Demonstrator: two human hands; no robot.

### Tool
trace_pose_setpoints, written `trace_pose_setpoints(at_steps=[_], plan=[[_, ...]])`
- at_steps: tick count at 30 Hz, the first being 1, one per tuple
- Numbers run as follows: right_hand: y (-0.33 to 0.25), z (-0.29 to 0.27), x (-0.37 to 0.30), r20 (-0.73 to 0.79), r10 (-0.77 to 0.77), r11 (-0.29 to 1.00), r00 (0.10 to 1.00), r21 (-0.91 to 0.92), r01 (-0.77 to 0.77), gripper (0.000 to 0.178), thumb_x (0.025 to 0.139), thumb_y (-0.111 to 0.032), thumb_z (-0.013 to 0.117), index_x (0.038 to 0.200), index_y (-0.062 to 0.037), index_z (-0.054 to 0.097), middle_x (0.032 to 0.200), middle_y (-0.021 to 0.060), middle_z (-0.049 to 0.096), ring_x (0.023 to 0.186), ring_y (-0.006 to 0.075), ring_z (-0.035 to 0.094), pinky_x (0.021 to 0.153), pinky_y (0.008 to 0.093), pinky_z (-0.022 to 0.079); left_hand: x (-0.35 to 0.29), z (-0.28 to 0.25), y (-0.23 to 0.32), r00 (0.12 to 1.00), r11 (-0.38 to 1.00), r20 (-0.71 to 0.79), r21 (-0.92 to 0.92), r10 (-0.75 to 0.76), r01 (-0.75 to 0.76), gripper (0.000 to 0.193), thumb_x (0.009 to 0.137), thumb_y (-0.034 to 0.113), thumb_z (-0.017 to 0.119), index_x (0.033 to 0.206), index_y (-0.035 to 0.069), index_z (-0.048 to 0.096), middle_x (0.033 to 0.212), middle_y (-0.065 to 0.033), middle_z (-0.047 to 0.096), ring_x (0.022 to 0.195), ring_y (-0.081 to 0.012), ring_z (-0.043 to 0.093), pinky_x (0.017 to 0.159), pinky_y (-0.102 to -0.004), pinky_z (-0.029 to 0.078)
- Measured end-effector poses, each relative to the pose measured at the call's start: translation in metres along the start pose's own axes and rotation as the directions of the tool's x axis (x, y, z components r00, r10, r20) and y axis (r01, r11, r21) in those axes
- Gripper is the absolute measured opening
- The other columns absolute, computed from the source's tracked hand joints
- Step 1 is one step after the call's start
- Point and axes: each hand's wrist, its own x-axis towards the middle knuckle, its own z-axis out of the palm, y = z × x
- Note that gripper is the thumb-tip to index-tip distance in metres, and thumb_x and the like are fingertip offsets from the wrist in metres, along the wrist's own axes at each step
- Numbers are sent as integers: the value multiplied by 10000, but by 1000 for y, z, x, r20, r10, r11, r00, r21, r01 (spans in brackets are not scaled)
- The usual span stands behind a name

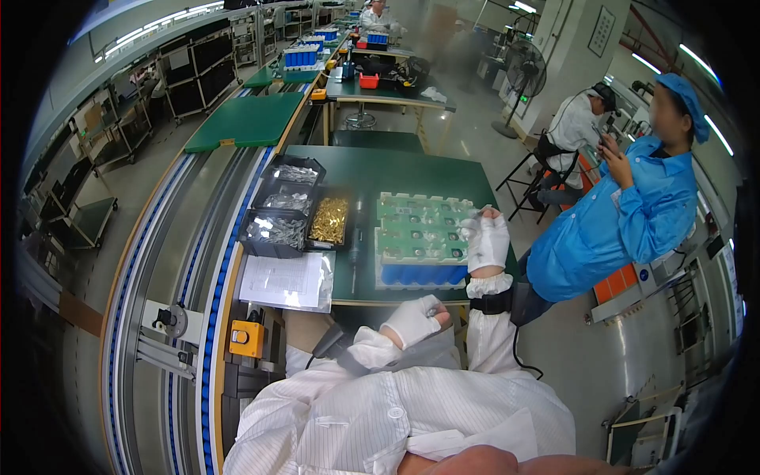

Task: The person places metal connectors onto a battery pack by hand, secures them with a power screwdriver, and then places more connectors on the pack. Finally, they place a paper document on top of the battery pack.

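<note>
Blue-sided rectangular block (421,239) with green, white-rimmed top, on smooth green tabletop (380,168)

Curled right hand (485,241) in white fabric glove is at the block's right edge; white-gloved left hand (414,321), loosely curled, is near the tabletop's front edge. Whether either grips anything, I cannot tell. Flat surface stretches behind the block.

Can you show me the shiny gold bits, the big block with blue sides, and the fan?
Gold-coloured metal parts (328,220): head view, middle of the pile.
Blue-sided block (419,237): head view, on its green top.
Floor fan (526,68): head view, on its round head.
</note>
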Motion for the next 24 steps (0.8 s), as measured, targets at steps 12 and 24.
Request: trace_pose_setpoints(at_steps=[12, 24], plan=[[4, -6, 29, 74, -27, 933, 997, -356, 51, 95, 891, -94, 581, 942, -28, 534, 791, 74, 632, 509, 135, 590, 414, 232, 469, 5, -7, -29, 910, 527, 273, -747, -313, 405, 293, 903, -29, 423, 1195, -19, 437, 1088, -161, 558, 992, -290, 607, 824, -413, 540], [19, -6, 35, 41, 35, 943, 999, -334, -19, 109, 887, -71, 577, 965, -9, 533, 767, 76, 615, 497, 138, 574, 399, 239, 464, -1, -14, -27, 925, 520, 237, -773, -296, 364, 320, 931, 44, 490, 1239, -34, 447, 1156, -188, 564, 1042, -312, 594, 895, -399, 522]])
